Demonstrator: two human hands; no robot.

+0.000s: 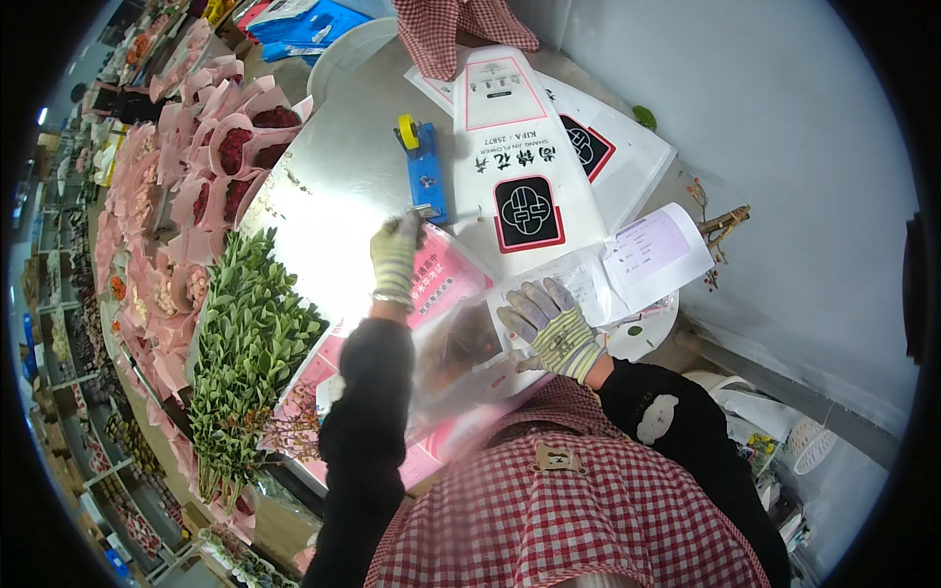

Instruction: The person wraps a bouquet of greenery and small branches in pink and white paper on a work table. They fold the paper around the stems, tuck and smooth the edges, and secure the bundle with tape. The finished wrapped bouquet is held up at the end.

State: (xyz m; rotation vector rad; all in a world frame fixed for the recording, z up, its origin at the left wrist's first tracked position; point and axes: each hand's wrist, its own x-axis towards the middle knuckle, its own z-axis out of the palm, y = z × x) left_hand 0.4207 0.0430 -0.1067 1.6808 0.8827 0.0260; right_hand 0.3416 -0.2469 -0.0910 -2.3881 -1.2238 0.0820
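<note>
My left hand (pixel 395 256), in a striped knit work glove, is at the near end of a blue tape dispenser (pixel 428 176) with a yellow roll of tape (pixel 407 132). Its fingers look curled, but blur hides whether anything is between them. My right hand (pixel 555 327), gloved the same way, rests palm down with fingers spread on a clear plastic sleeve (pixel 441 386) and printed papers. From under that hand a white sheet with a lilac printed panel (pixel 658 253) sticks out, its edge curling up. A pink printed sheet (pixel 448 272) lies between my hands.
White flower sleeves (pixel 478 158) with a black and red emblem spread over the metal table (pixel 345 162). Green leafy stems (pixel 250 345) lie along its left edge, past which stand pink-wrapped bouquets (pixel 235 151). A checked cloth (pixel 463 33) hangs at the far side. A wall (pixel 772 147) borders the right.
</note>
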